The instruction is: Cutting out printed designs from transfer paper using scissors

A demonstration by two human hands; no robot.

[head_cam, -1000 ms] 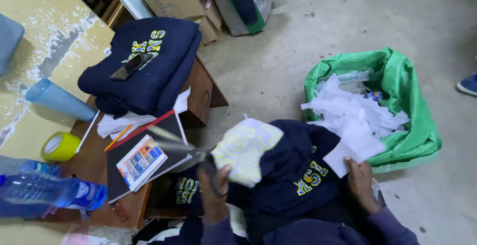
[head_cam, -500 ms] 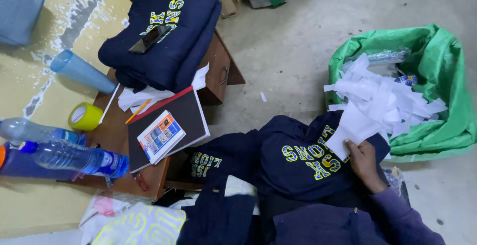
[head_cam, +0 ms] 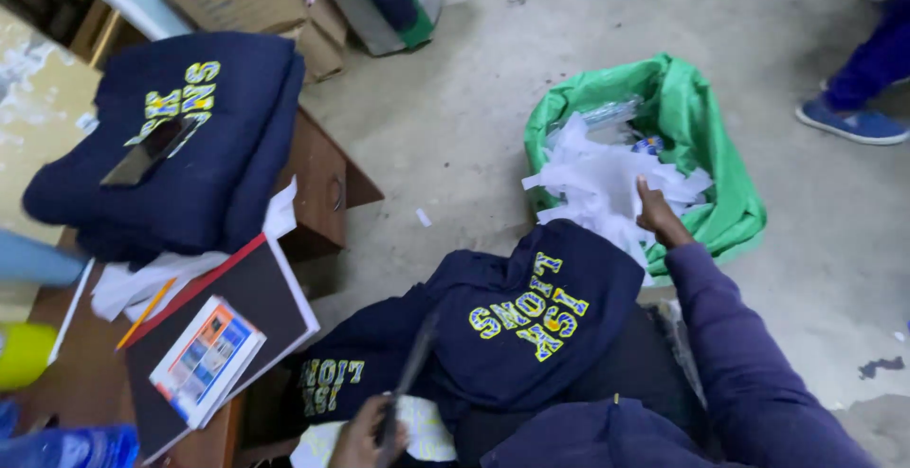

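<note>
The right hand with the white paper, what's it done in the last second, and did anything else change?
The right hand carried the white paper off the navy garment on the lap and now rests on the scraps in the green bag. The left hand dropped low, gripping a thin dark tool. The folded navy stack, notebook and bottle stayed put.

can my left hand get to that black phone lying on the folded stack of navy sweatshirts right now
Probably yes, once freed: the left hand grips a dark thin tool, but the phone lies uncovered atop the sweatshirt stack, with only the notebook lying between.
</note>
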